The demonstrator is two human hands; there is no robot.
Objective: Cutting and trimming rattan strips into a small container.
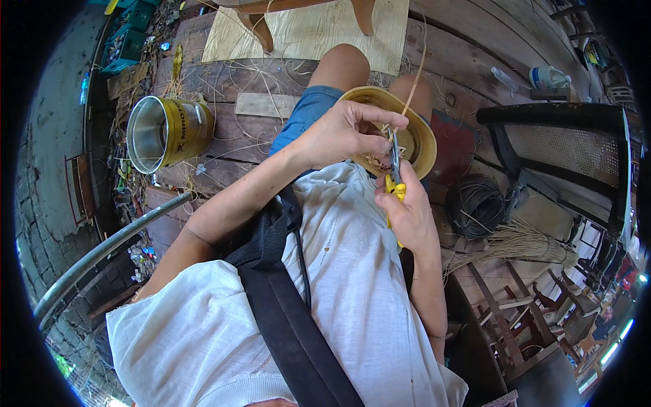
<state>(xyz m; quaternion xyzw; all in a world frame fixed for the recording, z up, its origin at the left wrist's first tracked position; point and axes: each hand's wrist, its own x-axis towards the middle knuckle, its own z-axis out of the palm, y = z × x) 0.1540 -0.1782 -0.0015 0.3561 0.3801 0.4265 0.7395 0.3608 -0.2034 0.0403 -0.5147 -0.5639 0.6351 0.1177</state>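
A thin tan cane strip [416,76] rises from my left hand [349,134], whose thumb and forefinger pinch it. My right hand [411,210] is closed around the yellow handles of a pair of scissors [396,157]. Their narrow grey blades point up to my left fingertips and the strip's lower end. Whether the blades touch the strip is too small to tell. Beneath both hands, a yellow tub [426,146] sits between my knees with short cane scraps inside. My hands hide part of its rim.
At the left a yellow metal bucket [205,129] lies tipped on the plank floor, near a metal rail [122,247]. A dark-framed chair with a woven back [566,152], a coil of black cord [473,203] and a bundle of cane [532,243] lie to the right.
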